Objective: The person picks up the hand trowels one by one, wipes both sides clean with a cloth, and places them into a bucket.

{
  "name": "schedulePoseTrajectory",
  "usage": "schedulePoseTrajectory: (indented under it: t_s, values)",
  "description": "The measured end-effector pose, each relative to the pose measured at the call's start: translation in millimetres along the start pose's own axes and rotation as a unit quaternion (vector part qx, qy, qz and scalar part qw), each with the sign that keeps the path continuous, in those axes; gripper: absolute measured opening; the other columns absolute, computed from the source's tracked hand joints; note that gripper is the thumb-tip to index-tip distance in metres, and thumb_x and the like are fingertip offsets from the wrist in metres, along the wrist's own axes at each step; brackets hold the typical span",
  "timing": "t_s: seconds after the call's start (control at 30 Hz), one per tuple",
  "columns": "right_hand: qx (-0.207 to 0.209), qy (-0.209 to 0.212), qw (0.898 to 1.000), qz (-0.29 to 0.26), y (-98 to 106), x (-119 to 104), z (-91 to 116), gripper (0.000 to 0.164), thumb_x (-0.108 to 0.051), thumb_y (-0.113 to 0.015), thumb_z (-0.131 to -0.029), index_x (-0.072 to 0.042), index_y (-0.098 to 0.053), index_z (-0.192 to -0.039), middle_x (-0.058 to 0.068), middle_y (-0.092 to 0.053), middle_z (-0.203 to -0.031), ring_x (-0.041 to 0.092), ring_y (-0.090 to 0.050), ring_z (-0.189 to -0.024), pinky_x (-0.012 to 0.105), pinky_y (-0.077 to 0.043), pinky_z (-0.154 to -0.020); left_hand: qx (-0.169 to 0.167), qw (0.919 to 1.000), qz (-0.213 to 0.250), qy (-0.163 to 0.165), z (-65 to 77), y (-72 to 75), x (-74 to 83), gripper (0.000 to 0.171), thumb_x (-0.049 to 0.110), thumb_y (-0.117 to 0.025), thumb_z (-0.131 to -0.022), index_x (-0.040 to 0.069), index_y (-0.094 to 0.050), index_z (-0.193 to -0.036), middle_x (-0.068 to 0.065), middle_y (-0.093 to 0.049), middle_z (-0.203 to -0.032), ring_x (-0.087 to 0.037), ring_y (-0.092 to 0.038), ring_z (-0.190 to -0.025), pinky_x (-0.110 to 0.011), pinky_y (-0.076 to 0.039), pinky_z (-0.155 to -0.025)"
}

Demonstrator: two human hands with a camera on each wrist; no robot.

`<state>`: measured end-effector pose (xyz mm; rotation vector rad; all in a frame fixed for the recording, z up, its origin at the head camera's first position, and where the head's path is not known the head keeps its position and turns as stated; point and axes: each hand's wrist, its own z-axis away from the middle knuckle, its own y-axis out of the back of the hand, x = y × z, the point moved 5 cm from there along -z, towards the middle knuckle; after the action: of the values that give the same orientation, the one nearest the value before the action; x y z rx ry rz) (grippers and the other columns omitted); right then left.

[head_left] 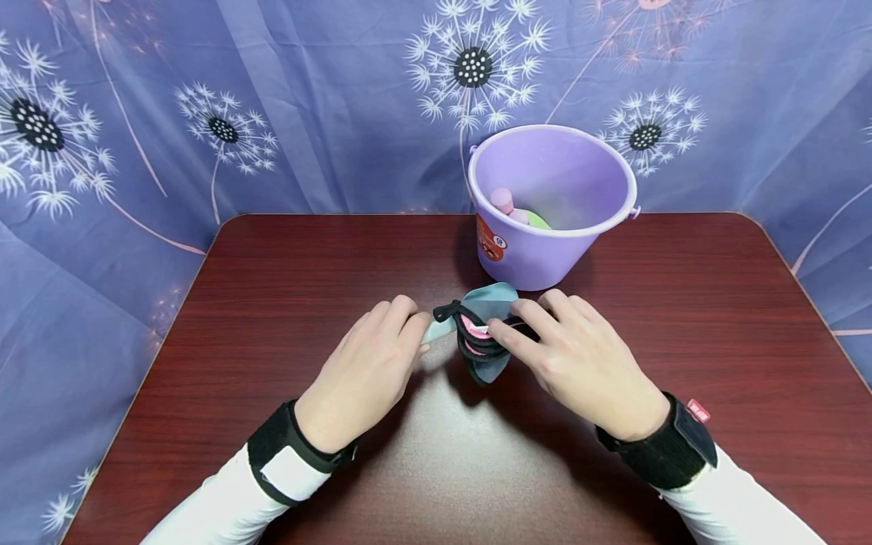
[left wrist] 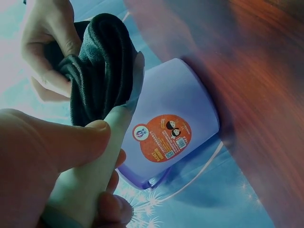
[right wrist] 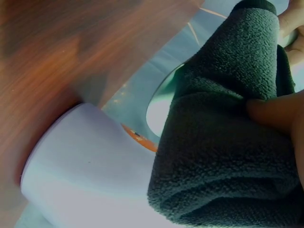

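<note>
My left hand (head_left: 378, 363) grips the pale handle (left wrist: 90, 166) of a toy shovel (head_left: 500, 291), its thumb lying along the handle in the left wrist view. The shovel's blue-green blade points toward my right hand (head_left: 579, 356). Between finger and thumb, that hand pinches a folded dark fleece cloth (right wrist: 213, 152) with black edging and a pink and white patch. The cloth (left wrist: 107, 66) wraps over part of the blade, hiding its middle. In the right wrist view a rounded, pale piece of the blade (right wrist: 159, 109) shows beside the cloth. Both are held in front of the bucket.
Just behind the hands stands a purple bucket (head_left: 552, 253) with an orange sticker; pink and green pieces (head_left: 531, 219) lie inside it. Underneath is a reddish-brown wooden table (head_left: 327, 257). A blue curtain (head_left: 327, 113) with dandelion prints hangs behind and at the sides.
</note>
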<state>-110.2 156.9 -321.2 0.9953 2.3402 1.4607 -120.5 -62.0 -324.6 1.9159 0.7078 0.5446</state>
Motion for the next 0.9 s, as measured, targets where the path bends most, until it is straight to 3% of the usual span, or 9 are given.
schedulePoseTrajectory:
  t_s: [0.27, 0.5, 0.63, 0.9]
  values:
    - [0.039, -0.016, 0.999, -0.010, 2, 4, 0, 0.042, -0.004, -0.045, -0.098, -0.012, -0.071, -0.131, 0.014, -0.064, -0.115, 0.038, -0.053, -0.087, 0.047, -0.046, -0.063, 0.010, 0.9999, 0.010, -0.007, -0.8, 3.0, -0.4, 0.025, 0.016, -0.075, -0.099, 0.000, -0.064, -0.114, -0.009, -0.053, -0.102, -0.026, -0.051, -0.080, -0.036, -0.046, -0.068]
    - [0.090, -0.029, 0.995, -0.012, 2, 7, -1, 0.040, -0.005, -0.046, -0.099, -0.010, -0.074, -0.126, 0.017, -0.064, -0.111, 0.040, -0.054, -0.082, 0.049, -0.044, -0.060, 0.015, 0.9997, 0.016, -0.013, -0.6, 3.2, 0.6, 0.023, 0.019, -0.071, -0.102, 0.000, -0.064, -0.114, -0.009, -0.053, -0.102, -0.025, -0.051, -0.080, -0.035, -0.045, -0.068]
    - [0.093, -0.037, 0.995, -0.007, 1, 8, -1, 0.039, -0.004, -0.046, -0.099, -0.010, -0.073, -0.126, 0.018, -0.063, -0.110, 0.039, -0.051, -0.078, 0.047, -0.042, -0.058, 0.018, 0.9996, 0.015, -0.015, -0.3, 3.5, 1.4, 0.024, 0.019, -0.071, -0.102, 0.000, -0.064, -0.115, -0.009, -0.053, -0.101, -0.025, -0.050, -0.079, -0.035, -0.044, -0.067]
    - [0.058, -0.059, 0.996, 0.015, -1, 13, 2, 0.040, -0.002, -0.043, -0.100, -0.010, -0.071, -0.127, 0.017, -0.061, -0.111, 0.038, -0.049, -0.078, 0.045, -0.042, -0.059, 0.018, 0.9996, 0.015, -0.014, -0.5, 4.5, -0.2, 0.023, 0.016, -0.073, -0.101, 0.000, -0.064, -0.114, -0.009, -0.053, -0.101, -0.025, -0.050, -0.078, -0.035, -0.045, -0.067]
